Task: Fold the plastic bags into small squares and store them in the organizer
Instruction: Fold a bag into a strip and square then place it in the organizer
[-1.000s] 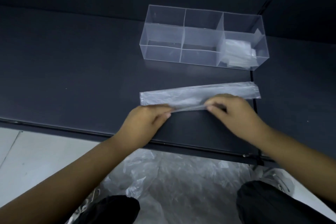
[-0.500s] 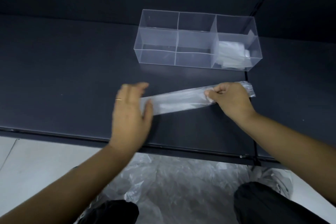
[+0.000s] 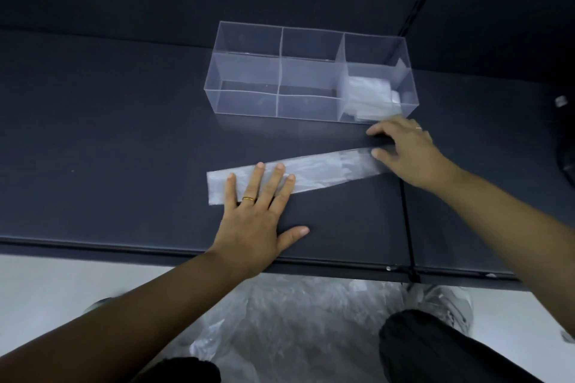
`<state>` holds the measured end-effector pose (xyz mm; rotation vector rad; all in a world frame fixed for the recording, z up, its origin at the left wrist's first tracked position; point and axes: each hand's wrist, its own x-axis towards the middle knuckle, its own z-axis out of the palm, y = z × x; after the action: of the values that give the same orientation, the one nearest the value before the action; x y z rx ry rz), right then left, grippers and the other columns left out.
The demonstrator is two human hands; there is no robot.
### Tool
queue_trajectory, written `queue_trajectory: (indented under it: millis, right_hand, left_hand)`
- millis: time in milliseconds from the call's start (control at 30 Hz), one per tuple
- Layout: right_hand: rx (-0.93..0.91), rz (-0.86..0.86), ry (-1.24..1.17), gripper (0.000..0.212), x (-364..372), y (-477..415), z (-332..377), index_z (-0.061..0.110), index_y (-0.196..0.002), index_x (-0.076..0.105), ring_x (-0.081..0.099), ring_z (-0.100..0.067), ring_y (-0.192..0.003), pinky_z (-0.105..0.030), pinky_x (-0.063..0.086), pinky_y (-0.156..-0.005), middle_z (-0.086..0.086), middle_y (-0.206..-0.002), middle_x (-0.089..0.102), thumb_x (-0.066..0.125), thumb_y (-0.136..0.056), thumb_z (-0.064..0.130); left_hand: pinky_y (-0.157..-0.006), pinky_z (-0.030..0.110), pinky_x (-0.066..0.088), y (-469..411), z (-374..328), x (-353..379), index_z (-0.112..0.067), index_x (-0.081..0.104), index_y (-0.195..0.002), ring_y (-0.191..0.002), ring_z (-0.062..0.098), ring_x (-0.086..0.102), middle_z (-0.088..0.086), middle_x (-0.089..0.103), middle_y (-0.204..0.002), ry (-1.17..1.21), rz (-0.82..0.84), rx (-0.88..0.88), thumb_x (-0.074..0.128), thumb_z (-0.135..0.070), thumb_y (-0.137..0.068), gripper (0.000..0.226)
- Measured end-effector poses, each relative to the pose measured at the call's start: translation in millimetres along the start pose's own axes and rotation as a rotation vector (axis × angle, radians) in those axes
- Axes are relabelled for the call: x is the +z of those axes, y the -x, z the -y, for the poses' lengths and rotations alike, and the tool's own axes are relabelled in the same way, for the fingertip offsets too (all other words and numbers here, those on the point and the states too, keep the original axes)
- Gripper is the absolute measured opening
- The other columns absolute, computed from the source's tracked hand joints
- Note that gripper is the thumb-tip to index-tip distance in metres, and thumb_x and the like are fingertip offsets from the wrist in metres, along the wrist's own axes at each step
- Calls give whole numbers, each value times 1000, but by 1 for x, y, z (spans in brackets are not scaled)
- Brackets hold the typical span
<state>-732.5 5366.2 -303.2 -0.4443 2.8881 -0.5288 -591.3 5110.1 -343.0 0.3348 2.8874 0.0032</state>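
Left hand (image 3: 255,221) lies flat, palm down, on the left part of the bag (image 3: 320,172). Its four fingers are straight and a little spread on the plastic, and the thumb rests on the bare table (image 3: 109,134) to the right. A gold ring (image 3: 248,199) sits on one finger. Right hand (image 3: 407,152) covers the bag's right end with its fingers stretched out and apart. The thumb tip touches the plastic, and the forefinger reaches onto the table on the far side of it.

The bag is folded into one long narrow strip. It lies flat on the dark table, slanting from near left to far right, just near of the organizer (image 3: 249,71) and apart from it.

The organizer is a clear box with dividers, standing farther back. Folded bags (image 3: 368,93) lie in its right compartment; the other compartments show only clear walls. Below the near table edge, loose plastic (image 3: 295,320) is heaped between the person's dark-clad knees.
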Motion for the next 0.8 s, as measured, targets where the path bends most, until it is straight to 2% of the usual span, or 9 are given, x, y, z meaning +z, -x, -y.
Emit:
queue_trajectory:
  millis: [67, 167, 300, 433, 500, 567, 633, 733, 800]
  right_hand:
    - [-40, 77, 41, 32, -6, 1, -15, 21, -116, 58, 44, -20, -112, -40, 33, -102, 2, -116, 52, 68, -86, 25]
    - [-37, 107, 26, 13, -8, 1, -18, 24, -94, 60, 45, -15, -100, -36, 37, -95, 6, -95, 50, 68, -86, 29]
    - [-35, 134, -19, 10, -8, 8, -19, 18, -81, 60, 46, -15, -98, -32, 39, -92, 4, -93, 49, 64, -89, 22]
    - [180, 215, -501, 12, -21, 38, -16, 12, -76, 62, 58, -14, -72, -26, 46, -71, 0, -77, 66, 70, -85, 14]
    - [284, 299, -731, 10, -24, 60, -13, 7, -80, 60, 53, -16, -64, -22, 44, -60, -4, -69, 63, 69, -84, 4]
    - [358, 412, -801, 13, -26, 77, -8, 6, -90, 57, 51, -10, -55, -17, 42, -50, -2, -65, 62, 66, -84, -1]
    - [405, 558, -833, 16, -29, 91, 0, 5, -97, 56, 52, -7, -51, -18, 44, -49, 0, -65, 63, 65, -85, -1]
    - [412, 722, -987, 16, -38, 104, 21, 6, -95, 57, 55, -8, -53, -20, 47, -52, -4, -67, 60, 66, -82, 3]
    - [356, 806, -1091, 16, -45, 108, 37, 7, -93, 56, 59, -10, -58, -20, 49, -54, -4, -68, 63, 67, -81, 10]
  left_hand:
    - [-114, 62, 6, 0, 4, -1, -23, 2, -153, -148, 29, -7, 1, -3, -161, -13, -6, 30, -6, -73, -83, 86]
    - [-110, 65, 20, 1, 7, -5, -18, 23, -151, -146, 32, 14, 5, 19, -159, 11, -10, 70, 6, -70, -89, 83]
    - [-111, 65, 20, -2, 16, -4, -17, 29, -150, -145, 32, 18, 5, 24, -157, 3, -22, 133, 11, -69, -90, 81]
    - [-113, 63, 14, -9, 38, -6, -19, 30, -150, -147, 27, 11, 0, 19, -159, 4, -49, 249, 17, -68, -91, 78]
    - [-117, 57, 3, -13, 44, -13, -19, 32, -149, -148, 22, 4, -3, 17, -159, 59, -78, 299, 21, -69, -90, 77]
    - [-119, 45, -2, -13, 31, -22, -18, 32, -148, -148, 16, 2, -2, 19, -159, 155, -113, 318, 25, -70, -89, 79]
    - [-119, 32, -5, -8, 2, -28, -15, 22, -151, -148, 12, 1, 0, 15, -160, 305, -114, 348, 33, -71, -86, 87]
    - [-114, 17, -12, 9, -50, -27, -23, -4, -150, -144, -1, -13, -11, -7, -157, 522, -58, 357, 42, -70, -83, 95]
    - [-116, 15, -4, 20, -70, -24, -25, 1, -150, -142, -7, -6, -18, -3, -154, 647, -87, 299, 45, -64, -85, 88]
